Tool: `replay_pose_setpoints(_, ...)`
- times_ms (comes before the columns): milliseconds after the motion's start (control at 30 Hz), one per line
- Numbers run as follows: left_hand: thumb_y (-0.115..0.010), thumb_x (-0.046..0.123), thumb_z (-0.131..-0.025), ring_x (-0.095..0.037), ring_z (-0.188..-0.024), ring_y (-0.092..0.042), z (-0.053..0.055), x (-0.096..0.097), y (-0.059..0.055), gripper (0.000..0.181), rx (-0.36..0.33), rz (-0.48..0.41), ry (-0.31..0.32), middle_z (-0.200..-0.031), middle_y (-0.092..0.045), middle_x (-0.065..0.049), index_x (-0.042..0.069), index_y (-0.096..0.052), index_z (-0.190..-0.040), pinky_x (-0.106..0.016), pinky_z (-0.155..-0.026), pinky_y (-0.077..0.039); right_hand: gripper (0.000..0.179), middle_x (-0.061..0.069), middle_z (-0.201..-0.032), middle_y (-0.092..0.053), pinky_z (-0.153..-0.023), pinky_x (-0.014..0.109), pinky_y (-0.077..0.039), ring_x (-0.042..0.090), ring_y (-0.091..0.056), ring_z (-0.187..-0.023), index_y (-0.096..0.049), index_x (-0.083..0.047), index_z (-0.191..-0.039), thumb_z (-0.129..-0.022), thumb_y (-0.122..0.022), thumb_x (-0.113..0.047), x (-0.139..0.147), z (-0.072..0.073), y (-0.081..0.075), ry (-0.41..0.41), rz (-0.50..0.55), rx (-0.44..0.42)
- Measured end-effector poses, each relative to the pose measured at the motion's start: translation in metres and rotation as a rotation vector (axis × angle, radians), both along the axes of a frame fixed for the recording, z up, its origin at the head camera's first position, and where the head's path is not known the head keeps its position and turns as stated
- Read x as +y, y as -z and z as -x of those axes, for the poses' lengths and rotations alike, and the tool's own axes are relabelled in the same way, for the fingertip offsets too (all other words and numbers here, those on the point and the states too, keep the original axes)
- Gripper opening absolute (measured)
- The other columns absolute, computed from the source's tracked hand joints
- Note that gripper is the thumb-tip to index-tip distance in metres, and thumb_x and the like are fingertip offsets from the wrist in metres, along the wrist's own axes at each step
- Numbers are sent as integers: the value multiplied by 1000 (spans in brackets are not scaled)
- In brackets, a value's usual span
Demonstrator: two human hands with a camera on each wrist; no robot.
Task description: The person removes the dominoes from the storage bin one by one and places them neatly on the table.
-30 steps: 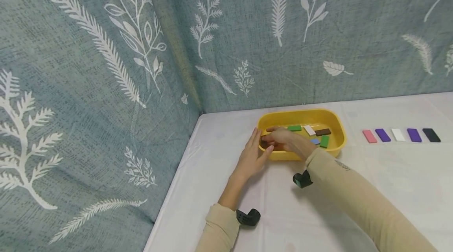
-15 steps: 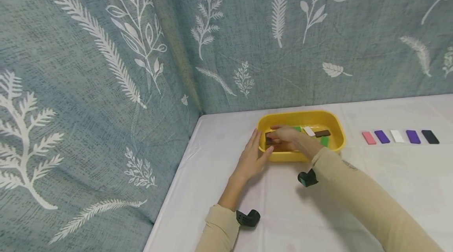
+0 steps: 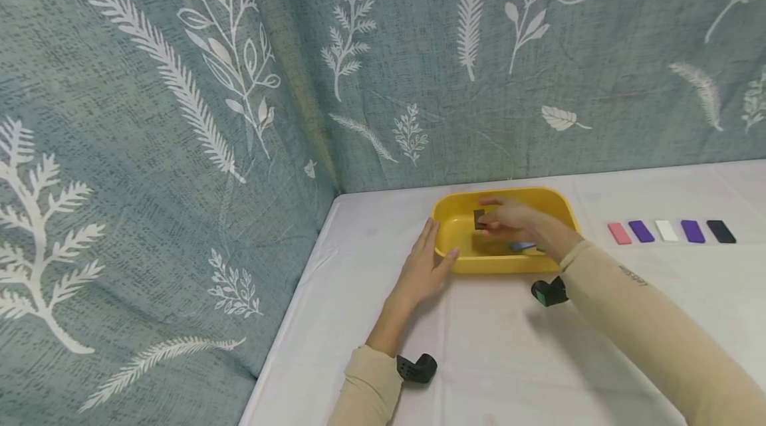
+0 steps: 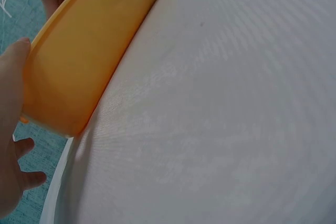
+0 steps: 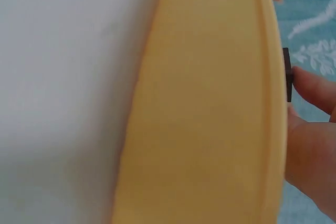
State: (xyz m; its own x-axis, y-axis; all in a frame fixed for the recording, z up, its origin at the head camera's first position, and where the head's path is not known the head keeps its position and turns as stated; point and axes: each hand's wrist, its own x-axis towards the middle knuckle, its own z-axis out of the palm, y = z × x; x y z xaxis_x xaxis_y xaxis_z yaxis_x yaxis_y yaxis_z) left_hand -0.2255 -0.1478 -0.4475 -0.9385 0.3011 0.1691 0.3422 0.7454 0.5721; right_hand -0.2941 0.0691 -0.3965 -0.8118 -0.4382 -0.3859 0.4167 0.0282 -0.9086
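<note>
My right hand (image 3: 510,216) pinches a small dark brown rectangular block (image 3: 479,219) over the inside of a yellow tray (image 3: 503,266). In the right wrist view the block (image 5: 288,74) shows edge-on just past the tray's rim, with fingertips at its side. My left hand (image 3: 419,271) rests against the tray's left end, fingers straight along the outside and thumb at the near rim. The left wrist view also shows this hand (image 4: 11,85) spread around the tray's corner. Inside the tray a blue block (image 3: 522,246) lies below my right hand, which hides other blocks there.
Right of the tray, a spaced row runs across the white-covered table (image 3: 479,346): a pink block (image 3: 619,233), a purple one (image 3: 641,231), a white one (image 3: 666,230), another purple and a black one (image 3: 721,231). A leaf-patterned curtain (image 3: 419,67) hangs behind and at left.
My right hand has lifted the brown block from the tray's left end and moved it to the right. The left hand has stayed on the tray.
</note>
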Motion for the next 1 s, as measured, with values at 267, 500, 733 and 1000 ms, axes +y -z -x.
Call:
replay_pose_setpoints(267,-43,47,-99,-29,-142,-15,-3,1,2,73,-6,-18,4,-158,-10,-13,2,-18,-151,-47,-111,-19,66,21,-123,-38,-83,25,-51,13,-59,-81,-10,-5,-153,-98,-46,1,43,-2,-7,9,-83,19)
replay_pose_setpoints(500,-43,48,-99,-29,-142,-14,-1,0,2,74,-7,-14,4,-158,-9,-12,2,-18,-151,-46,-112,-19,65,22,-136,-32,-93,28,-46,12,-58,-91,-11,-4,-153,-99,-48,-2,82,-8,-19,35,-194,80)
replay_pose_setpoints(733,-41,49,-99,-30,-142,-14,2,-2,1,74,3,-9,8,-158,-10,-13,2,-18,-151,-49,-111,-20,72,28,-141,-24,-92,27,-46,6,-56,-90,1,-3,-152,-98,-47,-2,129,-18,-17,44,-200,100)
replay_pose_setpoints(1000,-40,50,-99,-30,-142,-14,3,0,1,75,6,-9,9,-158,-9,-12,1,-18,-151,-49,-111,-19,73,33,-137,-20,-88,30,-50,9,-56,-88,4,1,-150,-98,-46,-2,170,-34,6,34,-258,54)
